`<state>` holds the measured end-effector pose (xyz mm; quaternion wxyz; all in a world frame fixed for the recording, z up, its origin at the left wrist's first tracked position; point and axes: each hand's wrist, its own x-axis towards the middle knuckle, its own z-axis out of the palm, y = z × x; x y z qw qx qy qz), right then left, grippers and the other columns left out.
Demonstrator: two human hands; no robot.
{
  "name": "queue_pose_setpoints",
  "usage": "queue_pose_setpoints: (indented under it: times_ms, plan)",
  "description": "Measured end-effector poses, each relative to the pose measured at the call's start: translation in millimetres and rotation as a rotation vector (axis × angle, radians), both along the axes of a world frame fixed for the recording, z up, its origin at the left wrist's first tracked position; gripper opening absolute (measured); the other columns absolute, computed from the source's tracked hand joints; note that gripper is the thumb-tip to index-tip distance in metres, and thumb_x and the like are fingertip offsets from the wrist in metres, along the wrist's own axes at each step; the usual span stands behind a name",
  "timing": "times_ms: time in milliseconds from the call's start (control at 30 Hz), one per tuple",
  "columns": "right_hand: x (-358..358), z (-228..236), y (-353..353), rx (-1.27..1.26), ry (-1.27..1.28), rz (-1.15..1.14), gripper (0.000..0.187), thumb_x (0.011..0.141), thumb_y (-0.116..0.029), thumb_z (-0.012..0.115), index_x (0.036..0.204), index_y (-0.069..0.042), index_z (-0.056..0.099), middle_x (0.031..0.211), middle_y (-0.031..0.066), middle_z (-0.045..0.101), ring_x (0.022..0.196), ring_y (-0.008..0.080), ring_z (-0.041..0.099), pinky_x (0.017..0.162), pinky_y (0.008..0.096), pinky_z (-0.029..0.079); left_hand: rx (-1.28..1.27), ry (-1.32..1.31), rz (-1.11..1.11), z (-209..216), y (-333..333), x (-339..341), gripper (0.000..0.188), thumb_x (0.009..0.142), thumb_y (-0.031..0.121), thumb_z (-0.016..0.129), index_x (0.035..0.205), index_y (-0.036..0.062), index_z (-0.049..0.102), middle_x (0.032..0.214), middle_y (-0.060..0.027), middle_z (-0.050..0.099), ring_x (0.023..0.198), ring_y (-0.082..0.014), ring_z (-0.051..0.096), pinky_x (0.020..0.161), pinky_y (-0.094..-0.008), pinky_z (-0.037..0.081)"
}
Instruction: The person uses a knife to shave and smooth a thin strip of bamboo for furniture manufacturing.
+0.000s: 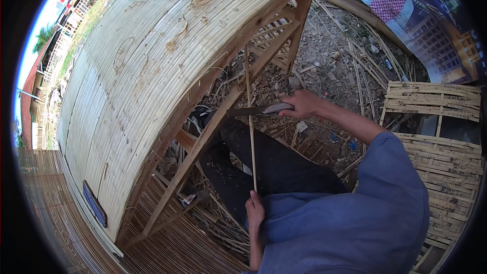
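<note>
Bamboo strip stands upright, left hand gripping its base, right hand closed on knife crossing it

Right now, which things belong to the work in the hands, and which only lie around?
In use:
- thin bamboo strip, held by left hand
- knife, in right hand

Lying about:
- bamboo scraps
- woven bamboo panel
- large slatted bamboo frame
</note>
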<state>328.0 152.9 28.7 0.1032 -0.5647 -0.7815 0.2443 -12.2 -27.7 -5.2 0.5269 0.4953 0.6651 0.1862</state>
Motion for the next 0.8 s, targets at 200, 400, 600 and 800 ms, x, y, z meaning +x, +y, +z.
queue_pose_setpoints:
  times_ms: [200, 400, 600, 800]
  plan:
    - [8.1, -4.6, 5.5, 0.156, 0.011, -0.174, 0.051, 0.083, -0.062, 0.049, 0.083, -0.013, 0.059, 0.056, 0.0140, 0.055, 0.060, 0.0348, 0.061, 0.056, 0.0452, 0.047, -0.134, -0.181, 0.013, -0.1, 7.1, -5.8, 0.063, 0.099, 0.047, 0.022, 0.055, 0.0048, 0.037, 0.048, 0.0002, 0.034, 0.045, -0.0124, 0.034, 0.045, -0.0312, 0.027]
    - [-7.6, 9.8, -6.7, 0.064, -0.220, 0.188, 0.048, 0.086, -0.056, 0.051, 0.085, -0.008, 0.059, 0.055, 0.0142, 0.056, 0.056, 0.0342, 0.060, 0.057, 0.0457, 0.048, -0.045, -0.079, -0.016, 4.0, 3.9, -0.5, 0.064, 0.100, 0.045, 0.020, 0.055, 0.0038, 0.039, 0.047, -0.0006, 0.036, 0.045, -0.0132, 0.036, 0.045, -0.0315, 0.029]
    - [-9.2, -2.1, 2.7, 0.057, 0.162, -0.250, 0.050, 0.083, -0.062, 0.050, 0.084, -0.012, 0.059, 0.052, 0.0116, 0.055, 0.054, 0.0336, 0.060, 0.053, 0.0444, 0.046, 0.003, -0.034, -0.027, 3.6, 4.3, 1.9, 0.064, 0.099, 0.046, 0.021, 0.055, 0.0041, 0.039, 0.048, -0.0009, 0.037, 0.045, -0.0127, 0.036, 0.044, -0.0312, 0.028]
    - [-7.7, -12.2, 4.7, 0.230, -0.076, 0.075, 0.038, 0.088, -0.045, 0.055, 0.088, -0.007, 0.058, 0.059, 0.0118, 0.058, 0.054, 0.0281, 0.059, 0.050, 0.0407, 0.044, -0.268, -0.337, 0.048, 2.9, 14.5, -12.2, 0.063, 0.097, 0.054, 0.019, 0.056, 0.0090, 0.037, 0.048, 0.0031, 0.032, 0.043, -0.0084, 0.029, 0.041, -0.0256, 0.022]
